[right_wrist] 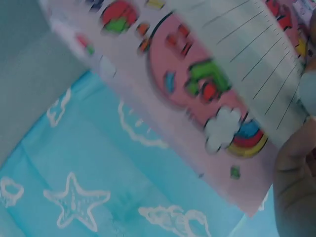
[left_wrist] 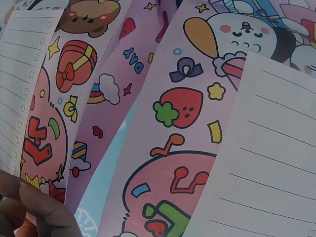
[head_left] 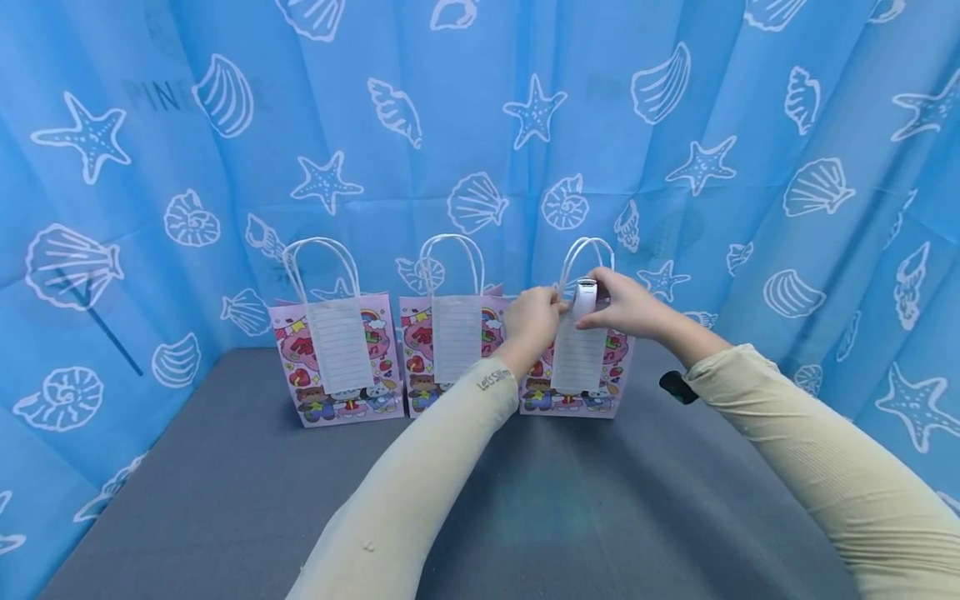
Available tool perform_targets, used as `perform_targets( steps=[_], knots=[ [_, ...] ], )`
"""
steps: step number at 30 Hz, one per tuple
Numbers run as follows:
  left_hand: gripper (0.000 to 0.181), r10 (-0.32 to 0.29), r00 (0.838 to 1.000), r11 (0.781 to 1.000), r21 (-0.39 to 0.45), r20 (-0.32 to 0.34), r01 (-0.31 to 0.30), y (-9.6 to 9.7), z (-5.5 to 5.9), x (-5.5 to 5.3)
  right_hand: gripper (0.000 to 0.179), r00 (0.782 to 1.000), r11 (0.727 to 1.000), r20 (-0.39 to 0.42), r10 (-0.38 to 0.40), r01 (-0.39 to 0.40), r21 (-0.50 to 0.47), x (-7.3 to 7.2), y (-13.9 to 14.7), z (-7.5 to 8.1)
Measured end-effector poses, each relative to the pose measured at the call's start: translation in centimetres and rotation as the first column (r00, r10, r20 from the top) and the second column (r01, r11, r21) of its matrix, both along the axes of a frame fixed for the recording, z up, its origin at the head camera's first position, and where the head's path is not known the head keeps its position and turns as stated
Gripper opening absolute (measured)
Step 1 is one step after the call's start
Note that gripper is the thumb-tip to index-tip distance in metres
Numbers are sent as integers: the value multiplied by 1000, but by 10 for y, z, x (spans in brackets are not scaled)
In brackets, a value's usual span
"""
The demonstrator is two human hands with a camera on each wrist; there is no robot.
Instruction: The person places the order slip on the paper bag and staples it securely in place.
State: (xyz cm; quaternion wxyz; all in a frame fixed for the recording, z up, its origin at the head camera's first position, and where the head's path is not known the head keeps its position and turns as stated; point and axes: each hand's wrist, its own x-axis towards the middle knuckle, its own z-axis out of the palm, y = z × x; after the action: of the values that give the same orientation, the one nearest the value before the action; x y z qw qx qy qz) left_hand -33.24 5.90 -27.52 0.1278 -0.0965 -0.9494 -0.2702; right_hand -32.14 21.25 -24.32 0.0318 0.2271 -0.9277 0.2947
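Observation:
My right hand (head_left: 630, 308) holds a small white stapler (head_left: 586, 298) upright between thumb and fingers at the top of a lined white sheet (head_left: 576, 367). That sheet hangs down the front of the rightmost pink cartoon gift bag (head_left: 538, 392), below its white handles. My left hand (head_left: 534, 312) pinches the top of this bag beside the sheet's upper left corner. Curled fingers (left_wrist: 42, 207) show at the bag's top in the left wrist view. In the right wrist view my thumb (right_wrist: 292, 168) lies by the sheet's end; most of the hand is out of frame.
Two matching gift bags stand to the left, one at the far left (head_left: 288, 367) and one in the middle (head_left: 415, 367), each with a lined sheet over its front. They stand on a grey table (head_left: 225, 500). A blue shell-patterned curtain (head_left: 480, 125) hangs close behind.

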Motion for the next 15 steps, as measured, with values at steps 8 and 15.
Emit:
perform_targets(
  steps=[8,15],
  knots=[
    [22,16,1000,1000,5,15,-16,1,1,1,53,1000,1000,-8,-13,13,10,-1,-2,1],
    [22,15,1000,1000,14,16,-15,0,0,2,49,1000,1000,-20,-14,14,26,-2,-3,2]
  ],
)
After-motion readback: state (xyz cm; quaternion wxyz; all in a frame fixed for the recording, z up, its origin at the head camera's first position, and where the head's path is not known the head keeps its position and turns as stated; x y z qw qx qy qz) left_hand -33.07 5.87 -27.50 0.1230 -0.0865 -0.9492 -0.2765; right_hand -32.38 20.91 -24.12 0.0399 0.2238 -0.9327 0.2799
